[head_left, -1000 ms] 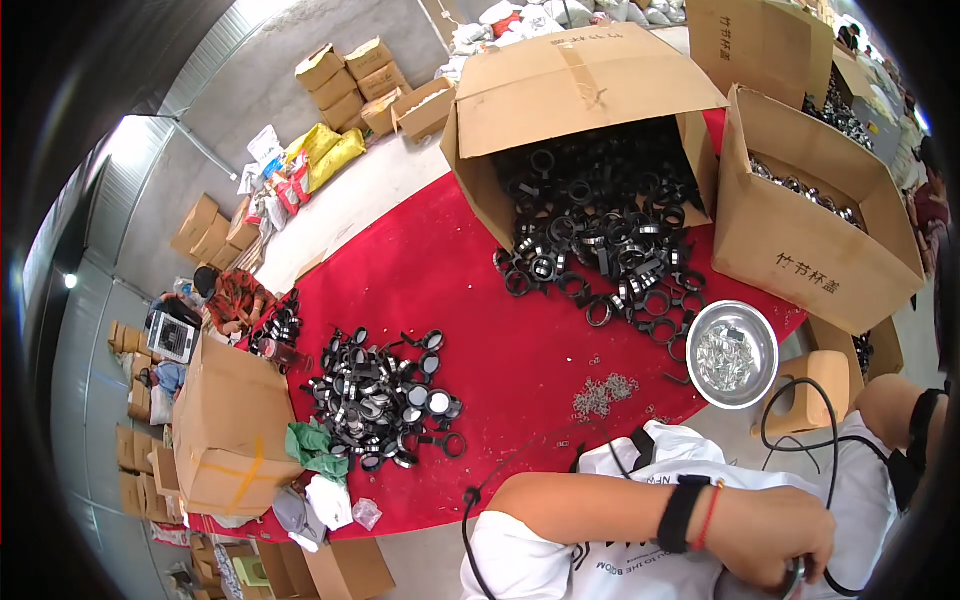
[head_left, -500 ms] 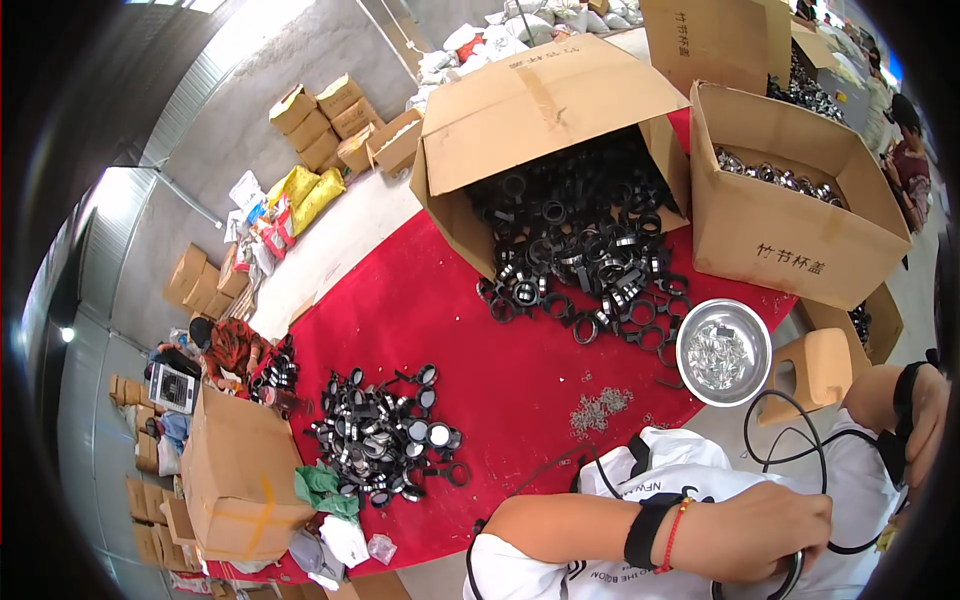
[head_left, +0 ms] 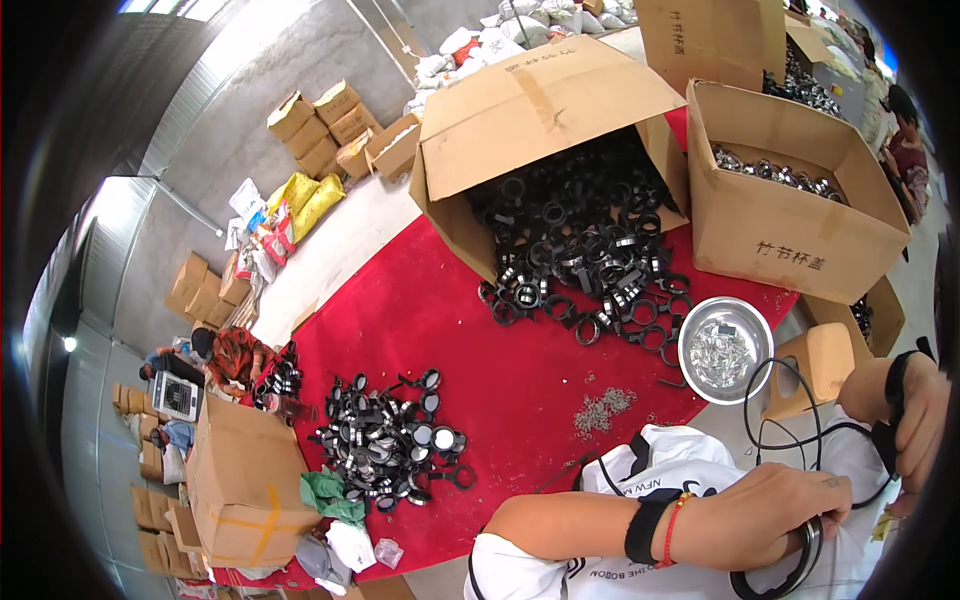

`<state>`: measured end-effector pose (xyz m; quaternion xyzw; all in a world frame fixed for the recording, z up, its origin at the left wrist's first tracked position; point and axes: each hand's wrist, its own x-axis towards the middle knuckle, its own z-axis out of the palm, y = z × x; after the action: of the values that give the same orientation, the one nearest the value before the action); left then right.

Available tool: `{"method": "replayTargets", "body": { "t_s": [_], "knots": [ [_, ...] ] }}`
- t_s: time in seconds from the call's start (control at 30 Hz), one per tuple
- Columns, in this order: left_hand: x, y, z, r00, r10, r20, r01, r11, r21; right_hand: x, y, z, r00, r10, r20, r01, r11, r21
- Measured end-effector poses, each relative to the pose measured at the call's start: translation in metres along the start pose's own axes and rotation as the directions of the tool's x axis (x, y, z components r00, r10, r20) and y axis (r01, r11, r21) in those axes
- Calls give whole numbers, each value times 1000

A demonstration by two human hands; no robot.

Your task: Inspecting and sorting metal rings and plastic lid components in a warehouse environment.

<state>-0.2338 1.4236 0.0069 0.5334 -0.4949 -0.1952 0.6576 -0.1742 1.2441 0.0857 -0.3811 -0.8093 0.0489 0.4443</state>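
Observation:
My left hand (head_left: 755, 522), with a black strap and a red bracelet at the wrist, is closed on a black ring with a silvery band (head_left: 790, 570), close to my white shirt. At the right rim my right hand (head_left: 918, 425) has its fingers curled; what they hold, if anything, is hidden. A steel bowl (head_left: 685, 375) of small metal pieces stands just beyond my hands. Left of it, small metal clips (head_left: 603, 412) lie heaped on the red cloth (head_left: 500, 390). Many similar black rings (head_left: 600, 285) spill out of a cardboard box (head_left: 540, 110).
A heap of black ring lids with round caps (head_left: 385, 445) sits at the left, beside a closed carton (head_left: 250, 480). An open carton (head_left: 800, 230) of silvery rings stands at the far right. An orange plastic stool (head_left: 825, 360) is near the bowl. Another person (head_left: 235, 355) sits far left.
My left hand has shifted slightly right, and the black ring in it shows more fully. My right hand has barely moved. The heaps look the same.

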Motion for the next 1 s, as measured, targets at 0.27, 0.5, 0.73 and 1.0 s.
{"method": "replayTargets", "body": {
  "t_s": [0.27, 0.5, 0.73, 1.0],
  "knots": [
    [-1, -9, -1, 999, 38, -27, -42, 988, -147, -15, 21, 6, 1000, 30, 4, -30, 999, 24],
    [-2, 8, 2, 976, -138, -167, 153, 985, 78, -30, 37, 24, 977, -80, -195, 93, 994, 57],
    [-10, -7, 4, 899, -372, -230, 353, 928, -120, -37, 41, 31, 961, -137, -241, 142, 990, 0],
    [-6, -6, -2, 833, -492, -252, 426, 862, -276, -39, 50, 24, 963, -192, -187, 200, 979, 28]
  ]
}}
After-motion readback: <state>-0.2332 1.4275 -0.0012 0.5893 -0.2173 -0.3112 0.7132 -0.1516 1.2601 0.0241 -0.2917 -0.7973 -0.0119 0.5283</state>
